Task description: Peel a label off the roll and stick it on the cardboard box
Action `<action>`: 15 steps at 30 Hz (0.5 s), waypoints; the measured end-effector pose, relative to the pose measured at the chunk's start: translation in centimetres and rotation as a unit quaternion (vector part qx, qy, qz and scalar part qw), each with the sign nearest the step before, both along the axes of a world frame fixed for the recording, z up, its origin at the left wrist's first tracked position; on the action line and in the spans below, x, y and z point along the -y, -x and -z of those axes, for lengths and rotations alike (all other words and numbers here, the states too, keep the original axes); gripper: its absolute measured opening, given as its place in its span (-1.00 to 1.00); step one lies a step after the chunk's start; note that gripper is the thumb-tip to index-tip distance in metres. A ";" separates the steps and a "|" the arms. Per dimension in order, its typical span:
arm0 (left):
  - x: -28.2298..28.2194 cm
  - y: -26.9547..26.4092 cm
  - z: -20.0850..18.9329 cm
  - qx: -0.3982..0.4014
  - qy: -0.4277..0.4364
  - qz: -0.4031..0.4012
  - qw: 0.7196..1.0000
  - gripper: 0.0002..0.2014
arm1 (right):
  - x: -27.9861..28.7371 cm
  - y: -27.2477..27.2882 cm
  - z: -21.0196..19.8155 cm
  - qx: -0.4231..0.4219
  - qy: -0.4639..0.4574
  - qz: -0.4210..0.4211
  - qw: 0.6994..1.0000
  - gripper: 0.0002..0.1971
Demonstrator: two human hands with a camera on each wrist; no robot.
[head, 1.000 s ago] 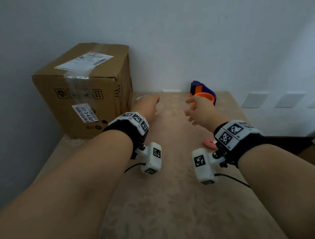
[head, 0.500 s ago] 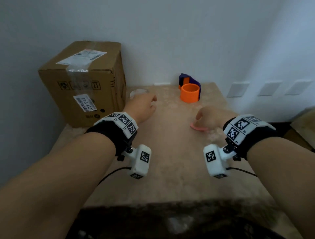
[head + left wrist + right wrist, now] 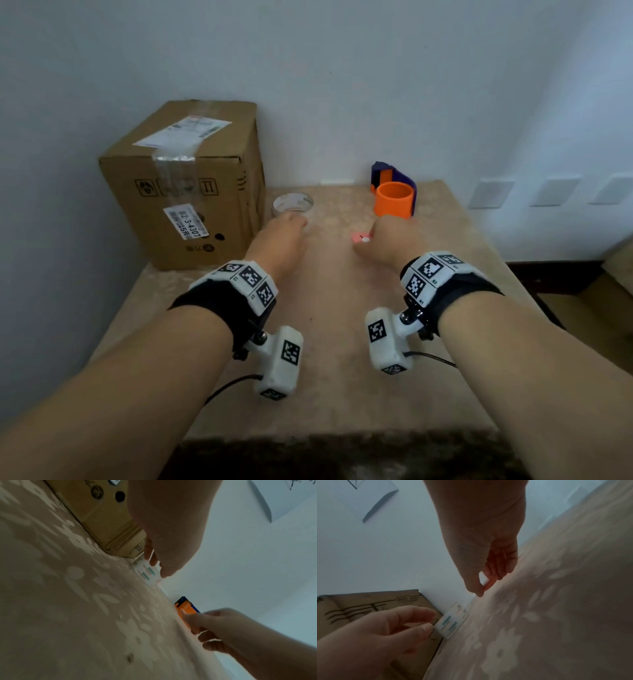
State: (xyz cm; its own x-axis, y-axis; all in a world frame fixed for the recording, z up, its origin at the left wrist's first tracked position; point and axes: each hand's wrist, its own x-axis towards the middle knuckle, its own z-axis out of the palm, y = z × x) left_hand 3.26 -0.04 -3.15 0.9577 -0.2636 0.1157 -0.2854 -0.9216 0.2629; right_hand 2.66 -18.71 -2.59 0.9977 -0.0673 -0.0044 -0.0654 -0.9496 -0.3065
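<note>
Lying flat on the beige floral-patterned counter (image 3: 342, 342), the white roll of printed labels (image 3: 293, 204) has its hollow core pointing straight up; it sits just beside the lower right corner of the brown cardboard box (image 3: 191, 192), near the back wall. Left hand (image 3: 284, 240) reaches to the roll's near rim. Head view hides the fingers; left wrist view shows fingers (image 3: 153, 559) curled down onto the roll's side, with green-printed labels (image 3: 147, 573) visible around the wall. Right wrist view shows the left thumb and forefinger close together at the roll, contact unclear. Right hand (image 3: 387, 240) pinches a small pink flat object (image 3: 359, 237) low over the counter, thumb and fingers together on it. Orange cylinder with blue backing (image 3: 393, 195) stands behind, near the wall.
</note>
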 end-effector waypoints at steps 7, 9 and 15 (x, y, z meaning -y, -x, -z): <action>1.1 -5.1 1.8 -0.063 -0.009 -0.032 0.997 -0.61 | -1.1 -5.3 1.4 -0.031 -0.039 0.043 0.998 -0.60; 1.3 -6.2 1.8 -0.062 0.000 -0.031 0.998 -0.65 | -1.0 -6.5 1.5 -0.035 -0.053 0.048 0.997 -0.61; 0.7 -8.3 1.6 -0.047 -0.018 -0.015 0.999 -0.70 | -1.6 -9.4 1.3 -0.033 -0.065 0.057 0.996 -0.66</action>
State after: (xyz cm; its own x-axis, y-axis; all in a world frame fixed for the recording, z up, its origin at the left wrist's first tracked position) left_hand 11.60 -0.79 -4.75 0.9715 -0.2363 0.0162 -0.2326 -0.9390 0.2534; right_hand 12.10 -17.14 -3.86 0.9807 -0.1754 -0.0866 -0.1956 -0.8874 -0.4176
